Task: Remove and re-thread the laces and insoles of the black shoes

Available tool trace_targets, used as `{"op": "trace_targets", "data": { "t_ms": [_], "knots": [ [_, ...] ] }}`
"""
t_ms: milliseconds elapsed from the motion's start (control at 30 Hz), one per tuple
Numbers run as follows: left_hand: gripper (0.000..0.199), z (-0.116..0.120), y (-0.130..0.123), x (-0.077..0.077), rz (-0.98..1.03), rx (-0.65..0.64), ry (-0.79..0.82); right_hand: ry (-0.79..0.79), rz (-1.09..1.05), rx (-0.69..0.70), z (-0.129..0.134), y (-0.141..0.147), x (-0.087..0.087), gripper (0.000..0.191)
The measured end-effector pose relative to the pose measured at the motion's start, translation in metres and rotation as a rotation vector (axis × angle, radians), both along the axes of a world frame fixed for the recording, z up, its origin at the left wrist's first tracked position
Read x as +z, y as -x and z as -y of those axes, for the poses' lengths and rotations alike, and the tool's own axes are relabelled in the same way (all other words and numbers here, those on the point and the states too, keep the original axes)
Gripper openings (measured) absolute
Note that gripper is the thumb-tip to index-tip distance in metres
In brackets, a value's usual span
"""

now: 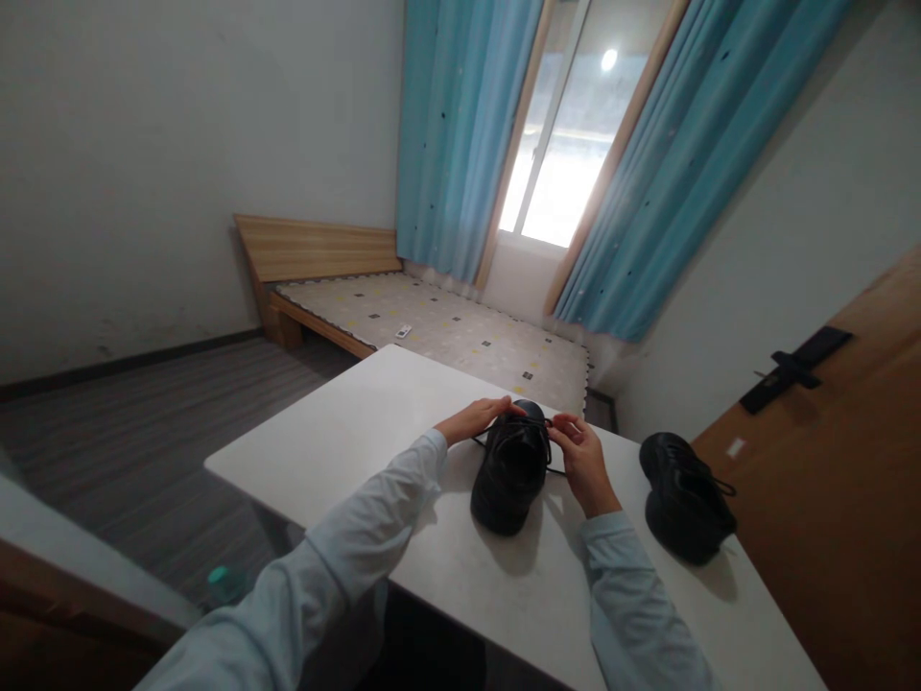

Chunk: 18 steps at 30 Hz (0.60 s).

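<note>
- Sitting between two hands, a black shoe (504, 497) rests on a white table (338, 432), with its toe pointing away and its heel close to the person.
- The left hand (476, 420) comes in from the left, and its fingers reach over the top of the shoe, by the laces (531, 423). I cannot tell if they pinch anything.
- The right hand (582, 461) is just beside the shoe, on its right. Its thumb and finger are pressed together, pinching a bit of the laces at the shoe's edge.
- The laces are thin, dark strings. Some loose bits hang out on both sides.
- The shoe is dark all over, with a round heel and a deep hole for the foot.
- Another black shoe (691, 523) lies on the table to the right, apart from the right hand. It has a loop of string poking out.
- The table is flat and smooth, with a rounded corner.
- Both arms wear soft, pale blue sleeves (360, 523) with wrinkles.
- Behind the table is a wooden bed (323, 251) with a flat, patterned mattress (450, 326).
- Blue curtains (460, 134) hang in long folds.
</note>
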<state>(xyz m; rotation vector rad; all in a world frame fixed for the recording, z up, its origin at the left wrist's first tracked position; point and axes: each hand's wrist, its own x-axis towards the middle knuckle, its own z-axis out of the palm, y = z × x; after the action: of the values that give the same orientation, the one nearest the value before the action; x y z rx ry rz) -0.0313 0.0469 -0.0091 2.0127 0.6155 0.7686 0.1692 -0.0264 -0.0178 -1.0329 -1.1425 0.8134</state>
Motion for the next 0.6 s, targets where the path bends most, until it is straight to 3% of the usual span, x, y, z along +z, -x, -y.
{"op": "trace_targets", "data": {
  "t_ms": [167, 367, 600],
  "knots": [
    [0.051, -0.001, 0.002, -0.002, 0.025, -0.089, -0.029, -0.030, 0.058, -0.054, 0.003, 0.003, 0.006, 0.026],
    [0.067, -0.001, 0.004, -0.002, -0.020, -0.117, -0.041, -0.047, 0.178, -0.063, 0.007, 0.002, 0.013, 0.020],
    [0.060, 0.004, 0.004, 0.003, -0.065, -0.098, -0.052, -0.172, 0.741, -0.159, 0.011, -0.006, 0.019, 0.013]
  ]
}}
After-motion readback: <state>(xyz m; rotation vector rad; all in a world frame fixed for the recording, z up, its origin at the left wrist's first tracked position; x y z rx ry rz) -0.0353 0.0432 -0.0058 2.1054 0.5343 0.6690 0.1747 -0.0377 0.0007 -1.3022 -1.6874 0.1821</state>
